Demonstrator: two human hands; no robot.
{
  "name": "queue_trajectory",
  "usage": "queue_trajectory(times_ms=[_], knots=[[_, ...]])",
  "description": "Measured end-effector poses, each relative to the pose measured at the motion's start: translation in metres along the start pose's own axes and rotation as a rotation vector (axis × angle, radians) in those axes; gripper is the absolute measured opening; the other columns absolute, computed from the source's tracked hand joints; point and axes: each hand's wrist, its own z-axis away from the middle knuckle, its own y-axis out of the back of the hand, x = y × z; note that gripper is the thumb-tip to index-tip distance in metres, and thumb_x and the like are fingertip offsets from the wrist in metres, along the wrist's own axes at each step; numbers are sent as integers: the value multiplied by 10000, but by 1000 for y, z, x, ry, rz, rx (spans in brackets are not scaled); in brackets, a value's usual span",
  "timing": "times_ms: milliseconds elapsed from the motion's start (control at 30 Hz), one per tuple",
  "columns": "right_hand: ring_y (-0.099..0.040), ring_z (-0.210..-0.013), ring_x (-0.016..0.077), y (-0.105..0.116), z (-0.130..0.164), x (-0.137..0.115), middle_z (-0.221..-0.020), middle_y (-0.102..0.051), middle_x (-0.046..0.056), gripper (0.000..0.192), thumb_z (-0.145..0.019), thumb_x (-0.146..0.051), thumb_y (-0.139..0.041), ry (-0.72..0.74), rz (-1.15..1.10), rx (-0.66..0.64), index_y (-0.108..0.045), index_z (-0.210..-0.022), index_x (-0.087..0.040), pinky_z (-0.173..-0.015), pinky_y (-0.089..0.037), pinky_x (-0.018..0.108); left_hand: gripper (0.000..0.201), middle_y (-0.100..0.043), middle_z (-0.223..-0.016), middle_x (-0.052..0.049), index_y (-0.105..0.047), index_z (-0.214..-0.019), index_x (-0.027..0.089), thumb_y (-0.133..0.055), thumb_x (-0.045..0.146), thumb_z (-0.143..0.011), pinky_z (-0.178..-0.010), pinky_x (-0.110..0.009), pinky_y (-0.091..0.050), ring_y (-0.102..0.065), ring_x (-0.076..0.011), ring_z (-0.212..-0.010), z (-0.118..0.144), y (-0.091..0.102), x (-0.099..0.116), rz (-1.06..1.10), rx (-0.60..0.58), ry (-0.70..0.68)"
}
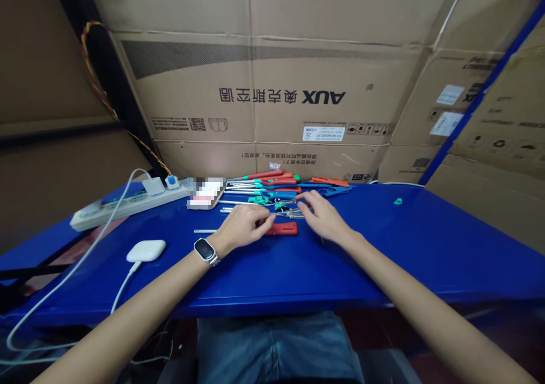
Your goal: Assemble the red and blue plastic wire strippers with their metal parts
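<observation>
Both hands are seen at centre of a blue table, w/ forearms reaching in from the bottom edge. Left hand, w/ a smartwatch on the wrist, is curled knuckles-up, fingertips pinched on something small that can't be made out; it rests just above a red-handled screwdriver lying flat, shaft pointing left. Right hand is laid palm-down, fingers loosely spread and touching thin metal bits near the tool pile; whether anything is gripped can't be told. Behind the table, large cardboard boxes are stacked as a wall. At back centre a pile of screwdrivers w/ red, blue and green handles is laid roughly side by side, shafts to the left, and blue-and-orange pliers-type tools are set at its right end. A white power strip w/ plugs is at back left, a white charger puck w/ cable in front of it, and a small green piece is well apart at right. Judged from this: most tools are already grouped; the red one and a few small bits near the fingers are left outside the pile.
</observation>
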Motion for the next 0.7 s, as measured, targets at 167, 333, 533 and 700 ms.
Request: queue_trajectory(times_ms=[167,333,533,700], knots=[[-597,-696,216,8,1,35,-742,-660,68,212,-833,-413,-598,-369,140,-55,-630,-861,-205,-587,-353,293,273,-644,-820,-30,-638,-839,191,-531,422,-936,-671,-271,-407,-597,-185,-787,-24,-8,9,38,-144,20],[-630,-699,235,1,-2,39,-740,-687,103,203,-746,-390,-664,-411,177,-112,-634,-660,-208,-564,-355,292,327,-649,-1030,-72,-660,-1029,188,-654,464,-854,-829,-327,-457,-606,-244,-967,-34,-20,12,59,-273,-14],[-533,-487,121,9,-11,29,-590,-665,51,223,-730,-348,-646,-339,-282,30,-572,-602,-180,-470,-348,233,329,-659,-971,-46,-673,-998,205,-662,494,-840,-802,-312,-462,-615,-218,-902,-20,-16,1,173,-287,52],[-490,-370,75,-3,-44,-4,-646,-690,10,250,-669,-347,-712,-232,-915,40,-545,-761,-185,-337,-313,185,335,-681,-910,-37,-668,-922,185,-533,492,-924,-771,-291,-443,-612,-190,-842,-9,4,-19,253,-87,139]])
